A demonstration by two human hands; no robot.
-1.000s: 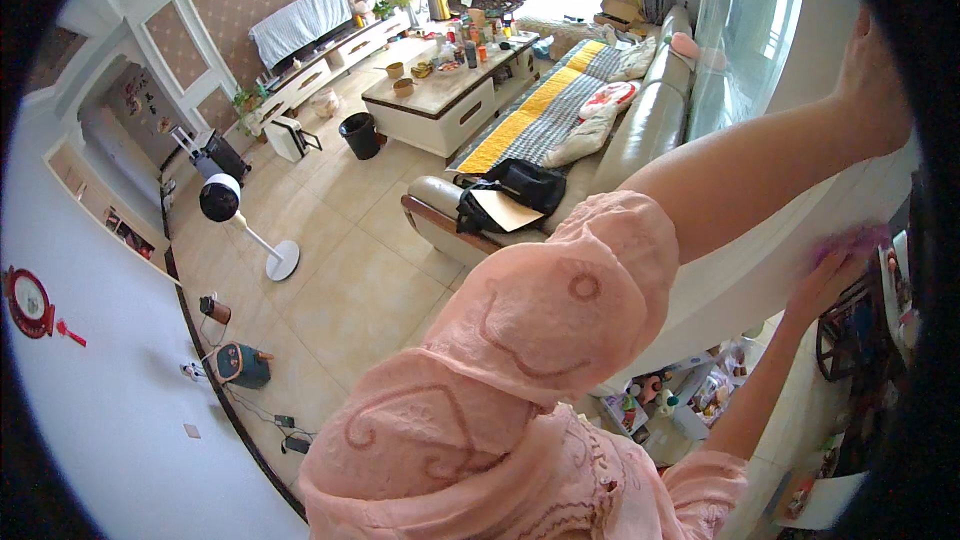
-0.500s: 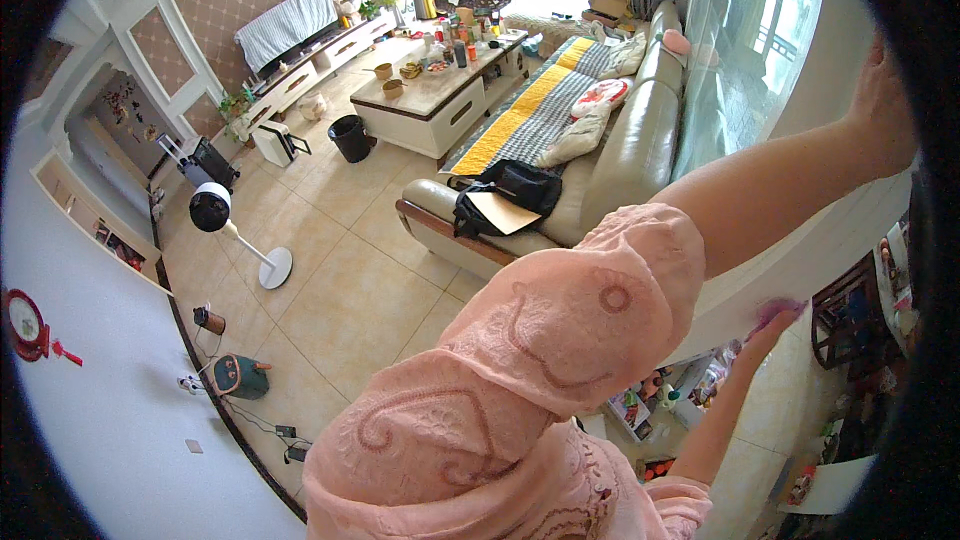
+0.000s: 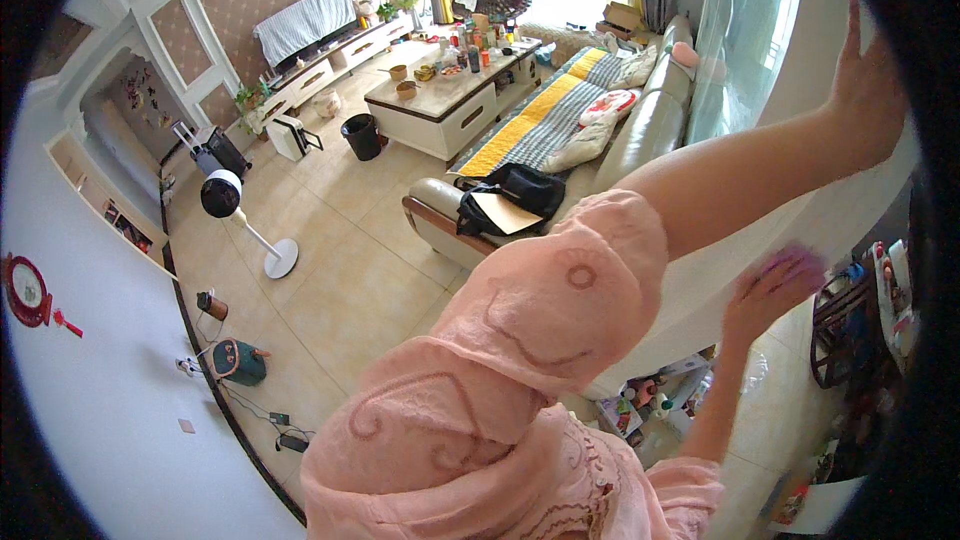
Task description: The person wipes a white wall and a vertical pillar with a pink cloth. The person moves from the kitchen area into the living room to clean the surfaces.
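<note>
My left arm, in a pink sleeve, reaches across to the upper right. Its hand, my left hand [image 3: 868, 90], lies against the white panel [image 3: 690, 322] with at least one finger stretched out; some of its fingers fade into the dark rim. Lower down, my right hand [image 3: 768, 295] presses a purple cloth [image 3: 797, 267] against the same pale surface. The cloth is bunched under the fingers and partly hidden by them. Beyond the left forearm, a bluish glass pane [image 3: 745, 50] stands beside the panel.
Behind the panel stand a leather sofa [image 3: 645, 145] with a black bag [image 3: 525, 190], a coffee table [image 3: 425, 123] and a black bin [image 3: 361, 137]. A white fan [image 3: 281, 258] is on the tiled floor. Below my right arm are open boxes of small items [image 3: 660, 400]; dark wooden chairs [image 3: 838, 325] stand at right.
My right hand has moved upward over the panel with the purple cloth, and more of its back shows. The left hand stays high on the panel; the whole view has shifted slightly.
</note>
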